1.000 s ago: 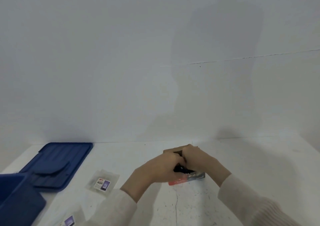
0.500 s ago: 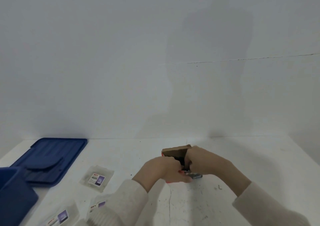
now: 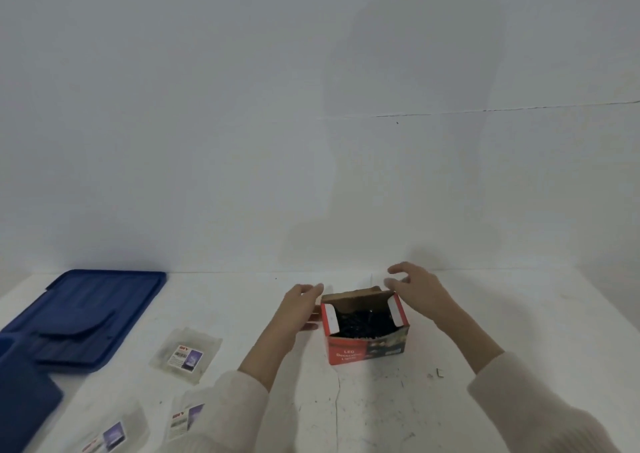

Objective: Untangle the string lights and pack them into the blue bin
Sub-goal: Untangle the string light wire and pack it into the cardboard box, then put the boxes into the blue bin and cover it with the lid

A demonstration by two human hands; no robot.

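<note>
Zero grip yet: left hand (image 3: 298, 308) loose beside the box (image 3: 367, 348) mid-frame, right hand (image 3: 415, 289) spread above it, so probably scoop the lights (image 3: 363, 324) inside by the whole clump, light, floppy, snaggy, toward bin (image 3: 24, 400) lower left.

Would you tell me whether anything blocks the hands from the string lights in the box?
Nothing visible: the red box stands open-topped, the string lights lie exposed inside, left hand and right hand flanking it.

Lights (image 3: 360, 324) in box (image 3: 367, 350), lid (image 3: 86, 314) far left (bin (image 3: 24, 393) nearer)
</note>
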